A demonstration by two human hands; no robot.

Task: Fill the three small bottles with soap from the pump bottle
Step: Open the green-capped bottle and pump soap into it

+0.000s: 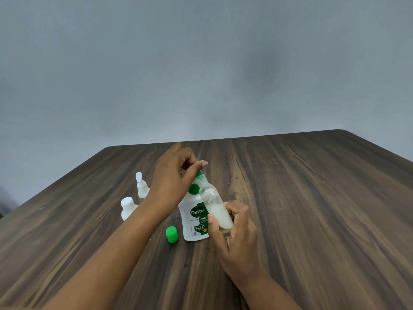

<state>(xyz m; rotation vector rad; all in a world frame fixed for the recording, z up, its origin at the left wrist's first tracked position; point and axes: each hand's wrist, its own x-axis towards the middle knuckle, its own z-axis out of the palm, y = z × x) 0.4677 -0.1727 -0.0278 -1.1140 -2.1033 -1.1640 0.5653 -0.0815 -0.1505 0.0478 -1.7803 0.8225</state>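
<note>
Clear plastic small bottle [215,209], open-necked, tilted with its mouth up under the green spout of the white Dettol pump bottle [194,217], which stands on the dark wood-grain table [312,198] near centre. The clear bottle looks well over half full of white foamy soap. Right hand [232,233] wrapped around its lower body, holding it off the table against the pump bottle. Left hand [176,175] sits curled on the pump head, thumb across the top, pressing by the look of it.

Loose green screw cap [171,234] on the table just left of the pump bottle's base. Two capped white small bottles [128,209] further left, apparently already filled.

Step in hand, as judged: pumping into the third bottle. Next calls for a few more pumps with the mouth kept under the spout, then capping with the green cap.
</note>
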